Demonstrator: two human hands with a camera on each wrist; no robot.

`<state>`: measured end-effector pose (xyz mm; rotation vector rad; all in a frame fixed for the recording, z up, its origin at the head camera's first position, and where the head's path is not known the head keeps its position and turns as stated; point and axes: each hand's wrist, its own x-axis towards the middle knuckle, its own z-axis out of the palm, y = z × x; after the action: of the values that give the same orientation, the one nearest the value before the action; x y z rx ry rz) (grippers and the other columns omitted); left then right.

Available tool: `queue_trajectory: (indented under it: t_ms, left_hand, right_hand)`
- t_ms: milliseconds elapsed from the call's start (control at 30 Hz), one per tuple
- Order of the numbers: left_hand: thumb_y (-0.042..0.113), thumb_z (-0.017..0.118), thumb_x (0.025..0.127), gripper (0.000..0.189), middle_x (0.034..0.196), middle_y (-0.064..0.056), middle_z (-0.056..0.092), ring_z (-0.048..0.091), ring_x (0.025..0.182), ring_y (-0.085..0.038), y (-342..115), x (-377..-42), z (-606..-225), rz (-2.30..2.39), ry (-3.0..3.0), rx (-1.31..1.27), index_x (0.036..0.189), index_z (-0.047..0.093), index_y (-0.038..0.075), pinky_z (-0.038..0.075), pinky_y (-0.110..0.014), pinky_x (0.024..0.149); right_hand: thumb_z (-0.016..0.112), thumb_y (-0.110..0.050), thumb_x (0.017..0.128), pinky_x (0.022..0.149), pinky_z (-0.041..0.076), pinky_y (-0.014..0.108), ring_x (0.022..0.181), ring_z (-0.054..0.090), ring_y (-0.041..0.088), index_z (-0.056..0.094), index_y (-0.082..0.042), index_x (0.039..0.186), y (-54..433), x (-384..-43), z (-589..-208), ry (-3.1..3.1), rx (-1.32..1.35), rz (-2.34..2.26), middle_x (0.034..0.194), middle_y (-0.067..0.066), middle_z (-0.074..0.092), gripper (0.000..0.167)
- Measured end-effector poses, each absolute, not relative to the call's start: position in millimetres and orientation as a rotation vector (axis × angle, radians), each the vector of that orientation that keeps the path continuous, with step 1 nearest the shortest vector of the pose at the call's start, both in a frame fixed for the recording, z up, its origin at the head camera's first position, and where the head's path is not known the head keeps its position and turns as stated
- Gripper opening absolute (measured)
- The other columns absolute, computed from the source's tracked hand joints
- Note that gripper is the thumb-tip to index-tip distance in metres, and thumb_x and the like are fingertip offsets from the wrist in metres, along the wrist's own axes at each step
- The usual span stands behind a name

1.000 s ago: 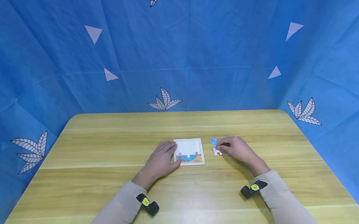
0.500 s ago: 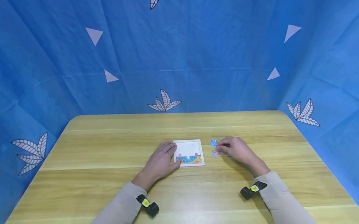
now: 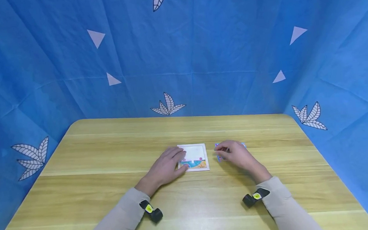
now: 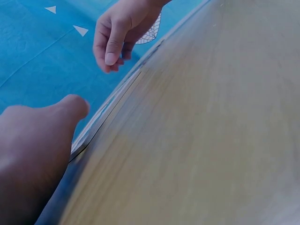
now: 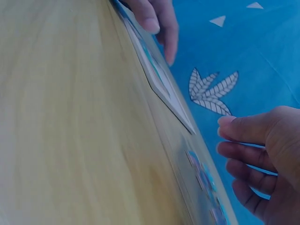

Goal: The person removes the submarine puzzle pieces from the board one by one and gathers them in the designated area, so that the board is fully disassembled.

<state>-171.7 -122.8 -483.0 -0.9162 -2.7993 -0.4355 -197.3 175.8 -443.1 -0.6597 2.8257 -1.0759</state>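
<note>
My left grip point(image 3: 165, 166) apart, touching puzzle tray point(image 3: 196, 152) | right grip point(image 3: 236, 155) by pieces point(image 5: 204, 178), can't tell if clamped | toward far edge of surface point(image 3: 196, 205)

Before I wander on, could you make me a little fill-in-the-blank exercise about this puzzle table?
1. The unfilled part of the puzzle tray is ____.
2. Seen from the person's side, the loose pieces lie to the tray's ____.
3. The person's ____ grip covers part of the tray's rim.
4. The curtain behind the table is mainly ____.

Missing words: white; right; left; blue.
</note>
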Motion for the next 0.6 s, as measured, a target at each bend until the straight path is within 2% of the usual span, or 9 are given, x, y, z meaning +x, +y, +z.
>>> queue_trajectory:
  t_ms: [100,200,600]
  left_hand:
    - [0.051,0.052,0.097,0.058,0.144,-0.005,0.050,0.042,0.135,-0.025,-122,-171,-482,-0.460,-2.781,-0.981,0.140,0.054,0.012,0.032,-0.040,0.114]
    - [0.051,0.053,0.097,0.055,0.141,-0.003,0.052,0.046,0.132,-0.023,-122,-170,-481,-0.468,-2.753,-1.060,0.137,0.057,0.013,0.036,-0.039,0.112]
    - [0.042,0.057,0.098,0.046,0.132,-0.001,0.058,0.052,0.125,-0.019,-120,-166,-479,-0.383,-2.608,-1.292,0.133,0.061,0.013,0.041,-0.035,0.108]
  right_hand:
    - [0.071,-0.018,0.091,0.070,0.054,0.031,0.075,0.063,0.008,0.074,-0.009,0.105,169,-196,-445,2.833,-0.763,-1.076,0.090,-0.004,0.068,0.017]
    - [0.072,-0.019,0.091,0.074,0.055,0.034,0.082,0.063,0.010,0.074,-0.010,0.106,161,-194,-446,2.849,-0.856,-1.038,0.096,-0.004,0.068,0.018]
    - [0.071,-0.028,0.091,0.092,0.050,0.043,0.108,0.060,0.021,0.071,-0.014,0.117,140,-183,-452,2.847,-1.003,-0.854,0.113,-0.001,0.065,0.029]
